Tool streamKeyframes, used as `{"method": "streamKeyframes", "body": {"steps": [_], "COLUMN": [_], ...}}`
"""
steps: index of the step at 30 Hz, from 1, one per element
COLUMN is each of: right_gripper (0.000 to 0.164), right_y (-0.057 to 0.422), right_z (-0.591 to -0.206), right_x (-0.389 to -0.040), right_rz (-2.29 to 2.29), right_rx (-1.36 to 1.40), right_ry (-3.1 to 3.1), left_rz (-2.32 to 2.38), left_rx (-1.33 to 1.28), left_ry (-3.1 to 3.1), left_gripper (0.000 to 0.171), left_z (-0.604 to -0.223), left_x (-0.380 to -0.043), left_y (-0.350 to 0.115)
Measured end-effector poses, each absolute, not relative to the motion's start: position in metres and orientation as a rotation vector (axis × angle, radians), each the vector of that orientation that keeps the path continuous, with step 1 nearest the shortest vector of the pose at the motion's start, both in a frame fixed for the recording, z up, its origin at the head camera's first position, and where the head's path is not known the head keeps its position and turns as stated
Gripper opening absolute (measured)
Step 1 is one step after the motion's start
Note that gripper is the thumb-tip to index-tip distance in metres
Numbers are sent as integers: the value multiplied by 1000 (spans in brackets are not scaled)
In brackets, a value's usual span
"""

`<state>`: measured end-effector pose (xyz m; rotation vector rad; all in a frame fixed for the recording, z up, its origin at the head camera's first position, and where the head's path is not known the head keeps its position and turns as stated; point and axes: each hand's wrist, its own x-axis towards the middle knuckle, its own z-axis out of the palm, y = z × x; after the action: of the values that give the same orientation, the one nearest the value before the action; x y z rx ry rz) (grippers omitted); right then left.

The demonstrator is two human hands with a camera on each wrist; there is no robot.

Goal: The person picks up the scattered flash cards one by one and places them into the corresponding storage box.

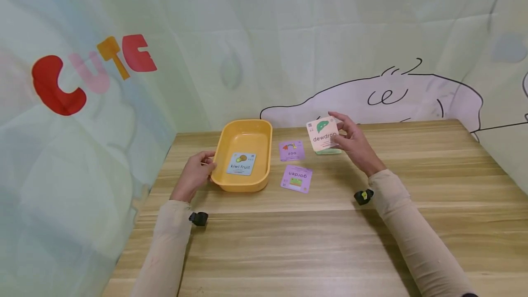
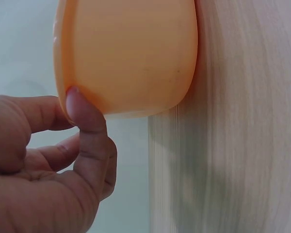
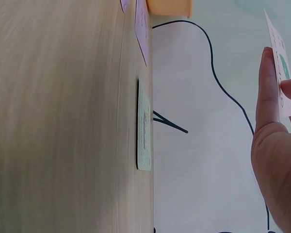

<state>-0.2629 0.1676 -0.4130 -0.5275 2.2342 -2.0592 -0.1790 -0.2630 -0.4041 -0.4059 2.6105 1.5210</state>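
My right hand (image 1: 354, 145) pinches a pale pink card marked "dewdrop" (image 1: 321, 132), raised off the table. Beneath it lies a green card (image 1: 329, 151), mostly covered in the head view; the right wrist view shows this green card (image 3: 144, 128) flat on the wood. With thumb and fingers my left hand (image 1: 195, 172) grips the rim of a yellow tray (image 1: 243, 187) at its left side, as the left wrist view confirms. Inside the tray is a blue "kiwi fruit" card (image 1: 241, 164). Two purple cards, "zoo" (image 1: 291, 151) and "garden" (image 1: 296, 178), lie between tray and right hand.
The wooden table (image 1: 288, 242) meets a printed cloth backdrop (image 1: 231, 49) along its back and left edges. Small black wrist cameras are worn on each wrist, such as the left one (image 1: 199, 218). The "garden" card lies upside down to me.
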Motion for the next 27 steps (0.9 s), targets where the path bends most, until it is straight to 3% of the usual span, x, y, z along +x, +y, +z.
{"method": "streamKeyframes", "body": {"steps": [9,19,27], "right_gripper": [57,39,36], "right_y": [164,157,151], "right_z": [-411,-412,-411], "right_x": [-261,-263,-263], "right_rz": [-2109,-2104,-2117], "right_rx": [-510,-464,-493], "right_ry": [2196,2196,2189], "left_rz": [1523,1515,1523], "left_rx": [-386,-376,-370], "left_ry": [2614,2621,2625], "left_gripper": [41,42,41], "left_z": [-404,-404,-405], "left_x": [-180,-180,-180], "left_y": [-264,-265,-266]}}
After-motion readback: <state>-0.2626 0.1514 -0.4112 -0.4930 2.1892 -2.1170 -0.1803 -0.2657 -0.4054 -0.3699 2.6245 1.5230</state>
